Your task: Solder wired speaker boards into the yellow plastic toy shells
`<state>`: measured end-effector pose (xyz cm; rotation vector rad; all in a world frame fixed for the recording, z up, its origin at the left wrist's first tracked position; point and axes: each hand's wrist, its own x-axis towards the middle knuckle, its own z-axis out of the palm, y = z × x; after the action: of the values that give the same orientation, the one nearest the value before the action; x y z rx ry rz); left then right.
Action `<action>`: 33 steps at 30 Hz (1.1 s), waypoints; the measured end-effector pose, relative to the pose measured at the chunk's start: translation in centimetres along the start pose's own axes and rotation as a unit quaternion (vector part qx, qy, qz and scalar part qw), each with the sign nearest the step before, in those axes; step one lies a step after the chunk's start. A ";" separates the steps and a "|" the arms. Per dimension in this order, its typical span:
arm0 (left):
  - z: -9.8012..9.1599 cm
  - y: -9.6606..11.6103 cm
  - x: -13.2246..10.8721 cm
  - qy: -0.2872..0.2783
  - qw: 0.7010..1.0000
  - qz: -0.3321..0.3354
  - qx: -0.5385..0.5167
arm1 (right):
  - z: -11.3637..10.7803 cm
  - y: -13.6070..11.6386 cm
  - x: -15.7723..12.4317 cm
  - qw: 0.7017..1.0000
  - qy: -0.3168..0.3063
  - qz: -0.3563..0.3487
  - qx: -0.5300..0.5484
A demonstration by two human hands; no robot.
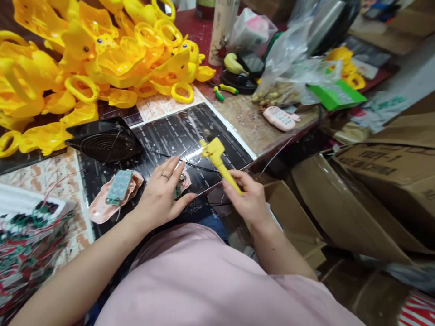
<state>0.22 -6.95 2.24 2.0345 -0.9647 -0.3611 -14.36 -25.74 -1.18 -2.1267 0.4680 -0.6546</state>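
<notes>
My left hand (159,192) lies palm down with its fingers stretched out, over a small pink plastic piece (185,179) that it mostly hides. Beside it, to the left, a pink plastic shell (98,201) carries a green circuit board (119,188). My right hand (247,195) is wrapped round the handle of a yellow hammer-shaped tool (217,156), whose exact kind I cannot make out. The tool's head is raised above the front right of the black work surface (170,136) and points left. A black cable (200,167) runs between the two hands.
Yellow duck-shaped plastic parts (122,59) are heaped at the back left, behind a black fan (105,142). Wired parts (30,244) fill the near left. Green-and-yellow cutters (224,90) and a pink toy remote (280,118) lie farther back. Cardboard boxes (384,167) stand right.
</notes>
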 end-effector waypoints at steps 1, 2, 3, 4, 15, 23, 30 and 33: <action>0.3 0.9 0.6 0.001 0.996 -0.019 -0.087 | 0.4 -0.6 -0.1 1.000 -0.001 -0.021 -0.004; 0.8 1.7 1.1 -0.001 0.981 -0.051 -0.186 | 0.9 -1.1 -0.2 0.999 0.000 -0.041 -0.008; 1.4 2.5 1.7 -0.002 0.955 -0.088 -0.283 | 1.3 -1.6 -0.2 0.998 -0.001 -0.057 -0.015; 2.1 3.2 2.2 0.001 0.922 -0.121 -0.367 | 1.6 -1.9 -0.3 0.997 -0.002 -0.073 -0.022; 0.2 5.7 3.4 0.077 0.837 -0.174 -0.513 | -6.0 4.3 -2.6 0.949 -0.209 -0.098 -0.216; 2.9 5.6 3.8 0.078 0.837 -0.154 -0.520 | -8.5 4.2 -6.4 0.977 -0.079 -0.132 -0.146; 8.8 7.8 2.5 0.008 0.828 -0.120 -0.547 | 2.2 2.0 -6.1 0.938 -0.023 -0.076 0.339; 10.5 7.6 1.7 -0.050 0.804 -0.139 -0.576 | 4.5 2.7 -4.0 0.914 0.140 -0.081 0.373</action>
<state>-8.30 -16.88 1.93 0.9939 -0.2917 -0.9480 -15.10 -22.34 -6.79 -1.3545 0.1439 -1.0452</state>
